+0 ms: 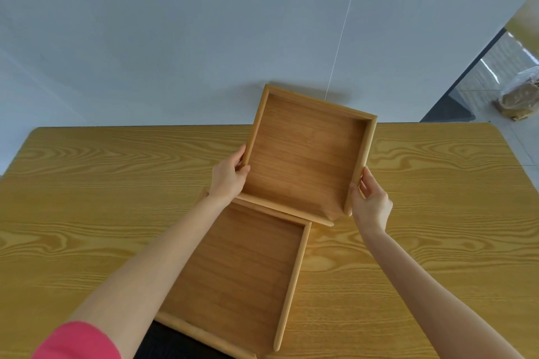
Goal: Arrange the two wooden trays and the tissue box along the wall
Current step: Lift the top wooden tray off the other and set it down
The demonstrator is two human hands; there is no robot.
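I hold one square wooden tray (306, 151) above the table, tilted with its far edge raised toward the wall. My left hand (229, 179) grips its left rim, thumb inside. My right hand (372, 201) grips its right rim near the front corner. A second wooden tray (242, 268) lies flat on the table near the front edge, partly under my left forearm. No tissue box is in view.
The wood-grain table (423, 213) reaches back to a pale grey wall (204, 38). On the floor beyond the table's right end lies a brown bag (522, 99) beside a dark strip.
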